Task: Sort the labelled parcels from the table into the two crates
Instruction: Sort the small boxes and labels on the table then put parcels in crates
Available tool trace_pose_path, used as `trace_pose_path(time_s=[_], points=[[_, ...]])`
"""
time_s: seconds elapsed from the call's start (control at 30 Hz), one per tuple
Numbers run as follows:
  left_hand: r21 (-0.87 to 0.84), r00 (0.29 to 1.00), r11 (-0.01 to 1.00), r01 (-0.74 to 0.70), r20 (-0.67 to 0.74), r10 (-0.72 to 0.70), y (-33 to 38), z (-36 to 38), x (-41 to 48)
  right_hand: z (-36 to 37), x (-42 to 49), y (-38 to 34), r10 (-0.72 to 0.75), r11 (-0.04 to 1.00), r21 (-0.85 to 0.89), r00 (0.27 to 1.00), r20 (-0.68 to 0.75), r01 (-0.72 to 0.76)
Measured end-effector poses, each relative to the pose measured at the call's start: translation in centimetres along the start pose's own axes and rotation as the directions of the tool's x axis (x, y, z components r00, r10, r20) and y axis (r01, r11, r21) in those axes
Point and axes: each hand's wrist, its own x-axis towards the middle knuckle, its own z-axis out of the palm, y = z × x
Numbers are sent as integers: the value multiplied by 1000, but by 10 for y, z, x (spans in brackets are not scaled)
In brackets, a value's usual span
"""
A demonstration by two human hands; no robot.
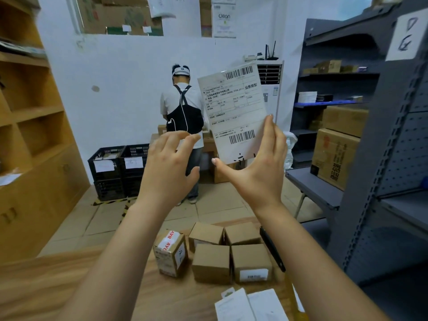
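Observation:
My right hand [259, 172] holds a flat white parcel [234, 107] with barcodes and a printed label up at chest height, thumb under its lower edge and fingers along its right side. Just left of it, my left hand [169, 163] hovers with loosely curled fingers and touches nothing. Below on the wooden table [69, 286] stand a taped box [171, 253] with a handwritten label and several plain brown boxes [210, 262]. Two black crates [106, 172] [134, 167] with white paper tags sit on the floor at the far left, against the wall.
A person [183, 107] stands with their back to me at another table beyond the crates. Wooden shelving [34, 135] lines the left, grey metal racks [370, 158] with cartons the right. A black pen-like tool [272, 249] and flat white packets [250, 306] lie near the boxes.

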Motion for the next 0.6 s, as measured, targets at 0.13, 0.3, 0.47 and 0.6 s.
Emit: trace_pose_path(time_s=[0.13,0.3,0.47,0.6], points=[[-36,1000,999,-29,5,30,-17,-5,-7,6,-15,-17,16,998,-52,999,-36,-18],[-139,996,987,-86,21,90,-48,-16,-21,16,-39,-47,56,988,-137,996,-75,-66],[-239,983,957,-164,38,178,-82,-28,-38,24,-68,-82,104,964,-233,987,-124,-131],[-341,969,913,-225,22,247,-89,-35,-58,17,-104,-108,152,928,-308,967,-202,-211]])
